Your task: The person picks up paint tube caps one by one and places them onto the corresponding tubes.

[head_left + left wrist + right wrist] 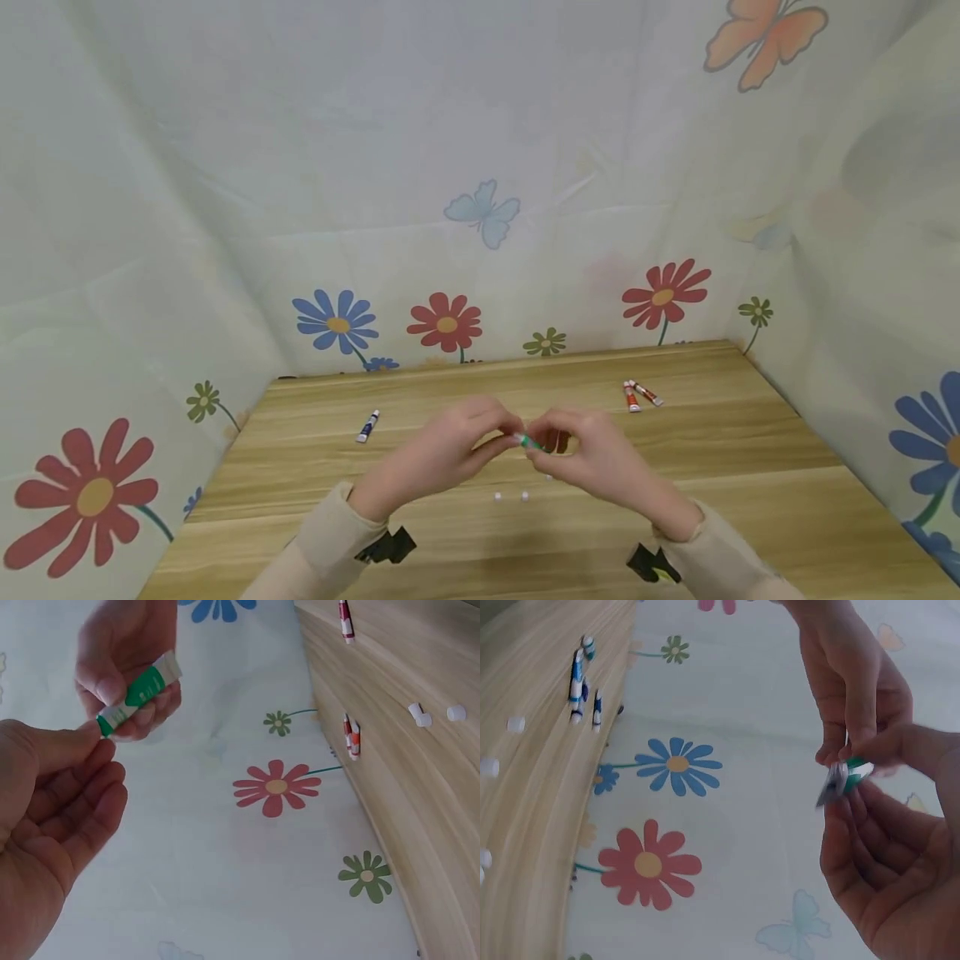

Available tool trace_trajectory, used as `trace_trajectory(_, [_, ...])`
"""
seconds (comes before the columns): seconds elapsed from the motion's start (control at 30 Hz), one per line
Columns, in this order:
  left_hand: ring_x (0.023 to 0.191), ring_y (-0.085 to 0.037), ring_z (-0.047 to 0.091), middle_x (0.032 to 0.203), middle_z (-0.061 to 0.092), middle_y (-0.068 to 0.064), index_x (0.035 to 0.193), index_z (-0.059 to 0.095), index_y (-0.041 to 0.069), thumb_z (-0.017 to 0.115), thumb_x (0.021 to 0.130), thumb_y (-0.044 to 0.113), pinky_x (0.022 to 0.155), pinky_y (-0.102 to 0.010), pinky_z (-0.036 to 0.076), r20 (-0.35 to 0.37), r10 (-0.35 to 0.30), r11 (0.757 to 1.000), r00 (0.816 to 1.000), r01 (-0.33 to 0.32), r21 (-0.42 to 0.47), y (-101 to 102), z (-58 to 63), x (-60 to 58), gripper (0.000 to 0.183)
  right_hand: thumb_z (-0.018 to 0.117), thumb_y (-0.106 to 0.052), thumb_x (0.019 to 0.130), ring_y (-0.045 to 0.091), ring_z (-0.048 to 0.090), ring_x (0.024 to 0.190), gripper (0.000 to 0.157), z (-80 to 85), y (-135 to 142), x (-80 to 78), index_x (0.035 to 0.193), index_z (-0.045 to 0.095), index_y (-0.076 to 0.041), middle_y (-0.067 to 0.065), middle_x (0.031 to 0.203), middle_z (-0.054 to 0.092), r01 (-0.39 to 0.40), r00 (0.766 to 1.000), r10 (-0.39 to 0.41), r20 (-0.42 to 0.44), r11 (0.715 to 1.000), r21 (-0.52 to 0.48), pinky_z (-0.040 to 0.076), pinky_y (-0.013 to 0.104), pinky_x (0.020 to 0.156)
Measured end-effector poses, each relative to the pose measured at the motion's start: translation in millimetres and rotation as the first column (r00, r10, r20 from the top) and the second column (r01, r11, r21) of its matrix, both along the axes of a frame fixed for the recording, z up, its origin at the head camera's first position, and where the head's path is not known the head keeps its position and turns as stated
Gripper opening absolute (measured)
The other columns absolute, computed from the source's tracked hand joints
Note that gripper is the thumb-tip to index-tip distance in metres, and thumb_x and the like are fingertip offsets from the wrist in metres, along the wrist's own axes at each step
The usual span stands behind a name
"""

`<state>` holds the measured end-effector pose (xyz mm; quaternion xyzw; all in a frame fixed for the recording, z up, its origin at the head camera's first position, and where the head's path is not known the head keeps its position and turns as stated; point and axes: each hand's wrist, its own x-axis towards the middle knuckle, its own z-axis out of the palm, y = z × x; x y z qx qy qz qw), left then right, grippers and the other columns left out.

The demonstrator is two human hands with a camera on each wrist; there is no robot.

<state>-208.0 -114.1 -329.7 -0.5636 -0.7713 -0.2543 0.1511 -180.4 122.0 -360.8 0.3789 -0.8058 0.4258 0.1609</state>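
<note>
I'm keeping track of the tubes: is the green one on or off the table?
Off: the left hand and right hand hold the green tube above the table.

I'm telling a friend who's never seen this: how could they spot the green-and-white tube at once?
Find the wooden table, then the person's left hand and right hand close together above it. Both pinch the small green-and-white tube. Unlike the red tubes and dark blue tube lying on the table, it is held up off the wood.
</note>
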Motion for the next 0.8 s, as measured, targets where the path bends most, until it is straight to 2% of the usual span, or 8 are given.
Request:
trace_trajectory(0.13, [0.088,-0.005,0.061,0.099,0.067,0.003,0.109,0.07,0.008,0.072,0.093,0.007,0.081,-0.014,0.05,-0.078,-0.079,0.997,0.994,0.079,-0.001,-1,0.3,1.0,0.016,0.074,-0.014,0.091,0.008,0.061,0.071,0.007,-0.1,5,-0.2,0.097,0.074,-0.018,-0.009,0.083,0.067,-0.095,0.978,0.102,0.181,0.994,-0.047,0.053,0.027,0.062])
trace_trajectory(0.23, [0.092,-0.006,0.063,0.102,0.068,0.002,0.111,0.069,0.008,0.072,0.094,0.006,0.083,-0.017,0.051,-0.012,-0.086,0.996,0.996,0.086,0.004,-1,0.3,1.1,0.017,0.074,-0.016,0.092,0.009,0.061,0.071,0.005,-0.7,6,-0.2,0.096,0.074,-0.018,-0.009,0.082,0.067,-0.097,0.973,0.104,0.207,0.994,-0.043,0.053,0.027,0.063])
trace_trajectory(0.33, [0.097,-0.006,0.065,0.106,0.069,0.002,0.114,0.068,0.009,0.069,0.097,0.013,0.086,-0.023,0.053,0.113,-0.02,1.0,0.993,0.02,0.007,-1,-0.1,1.3,0.017,0.076,-0.014,0.089,0.008,0.06,0.073,0.009,-1.3,3,0.1,0.097,0.074,-0.018,-0.012,0.084,0.066,-0.035,0.993,0.035,0.109,0.999,0.003,0.053,0.027,0.064])
trace_trajectory(0.4, [0.098,-0.006,0.065,0.106,0.07,0.004,0.114,0.068,0.01,0.066,0.099,0.021,0.087,-0.025,0.054,0.197,0.052,0.999,0.979,-0.052,-0.002,-1,-0.2,1.5,0.018,0.078,-0.012,0.087,0.006,0.059,0.075,0.012,-1.8,1,0.1,0.098,0.074,-0.016,-0.012,0.087,0.065,0.023,1.0,-0.023,0.0,0.999,0.036,0.053,0.025,0.064])
trace_trajectory(0.5, [0.095,-0.004,0.065,0.104,0.07,0.008,0.112,0.068,0.014,0.063,0.101,0.028,0.085,-0.027,0.055,0.287,0.14,0.99,0.948,-0.14,-0.022,1,-1.5,0.8,0.018,0.079,-0.01,0.084,0.005,0.06,0.077,0.015,-3.5,-3,-0.5,0.098,0.073,-0.012,-0.01,0.09,0.065,0.097,0.983,-0.085,-0.163,0.993,0.065,0.052,0.021,0.063])
trace_trajectory(0.6, [0.09,-0.003,0.063,0.1,0.07,0.009,0.109,0.069,0.017,0.065,0.1,0.026,0.082,-0.025,0.055,0.33,0.162,0.986,0.93,-0.162,-0.026,2,-4.2,-1.2,0.013,0.08,-0.009,0.083,0.005,0.061,0.076,0.015,-5.7,-4,-1.7,0.096,0.073,-0.01,-0.007,0.09,0.066,0.123,0.963,-0.101,-0.25,0.99,0.071,0.052,0.018,0.063])
trace_trajectory(0.7, [0.09,-0.002,0.064,0.099,0.071,0.008,0.107,0.07,0.016,0.067,0.099,0.02,0.082,-0.024,0.054,0.313,0.135,0.99,0.94,-0.139,-0.01,3,-6.0,-2.7,0.009,0.079,-0.009,0.083,0.004,0.06,0.075,0.014,-7.0,-4,-2.7,0.096,0.074,-0.01,-0.007,0.088,0.066,0.119,0.964,-0.099,-0.247,0.991,0.065,0.052,0.018,0.062])
trace_trajectory(0.8, [0.093,-0.004,0.065,0.101,0.071,0.004,0.107,0.07,0.012,0.069,0.097,0.013,0.083,-0.022,0.054,0.205,0.074,0.997,0.976,-0.077,0.007,3,-6.0,-0.5,0.01,0.077,-0.01,0.085,0.005,0.059,0.073,0.011,-7.9,-2,-4.0,0.096,0.075,-0.014,-0.01,0.086,0.066,0.054,0.989,-0.047,-0.141,0.998,0.043,0.052,0.021,0.062])
